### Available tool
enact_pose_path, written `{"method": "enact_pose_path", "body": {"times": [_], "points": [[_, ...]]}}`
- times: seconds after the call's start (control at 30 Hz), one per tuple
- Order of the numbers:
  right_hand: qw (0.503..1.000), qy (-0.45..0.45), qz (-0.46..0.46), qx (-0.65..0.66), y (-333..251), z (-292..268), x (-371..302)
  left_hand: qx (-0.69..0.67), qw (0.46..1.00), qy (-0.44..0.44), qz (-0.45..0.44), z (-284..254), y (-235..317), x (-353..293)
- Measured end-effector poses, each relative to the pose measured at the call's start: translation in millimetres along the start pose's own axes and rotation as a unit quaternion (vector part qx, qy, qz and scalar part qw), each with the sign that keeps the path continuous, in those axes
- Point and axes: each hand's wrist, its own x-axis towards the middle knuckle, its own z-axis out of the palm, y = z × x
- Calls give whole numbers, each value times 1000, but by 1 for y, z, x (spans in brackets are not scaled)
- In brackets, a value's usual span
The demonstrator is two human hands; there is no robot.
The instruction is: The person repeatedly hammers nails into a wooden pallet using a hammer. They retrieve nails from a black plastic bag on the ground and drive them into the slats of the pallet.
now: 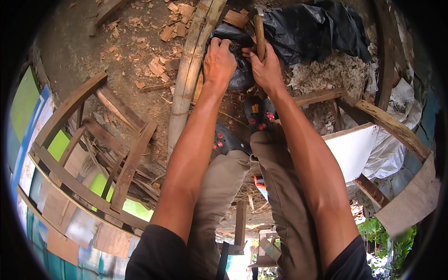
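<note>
1. Black crumpled plastic film lies on the ground at the top centre, between and beneath both hands, ahead of the feet.
2. We observe the left hand at the film's left side, fingers curled downward; its fingertips are hidden, so we cannot tell whether it pinches the film.
3. We find the right hand closed around a round brown wooden handle, which rises between thumb and fingers. The handle's lower end is obscured.
4. We record the hands as apart, with a narrow gap between them.
5. To the left, a long, pale, split bamboo pole runs just beside the left hand and limits room there.
6. Beyond the pole we see open brown earth, with pale wood chips scattered near the pole.
7. To the right, a larger black plastic sheet spreads close to the right hand; we cannot tell whether it joins the film.
8. Below, two dark clogs with red ornaments stand near the hands, leaving little room toward the body.
</note>
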Motion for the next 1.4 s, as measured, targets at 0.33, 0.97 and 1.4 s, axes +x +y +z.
{"method": "enact_pose_path", "body": {"times": [0.33, 0.97, 1.4], "points": [[993, 19, -31, -117, -7, 2, 12, 80, 997, 23, -2, 5, 11, 0], [989, 9, -3, -146, -11, -3, 13, 27, 999, 8, 29, 12, -5, 8], [990, 5, -20, -143, -15, -6, 8, -29, 999, 15, 31, 7, -11, 10]]}}
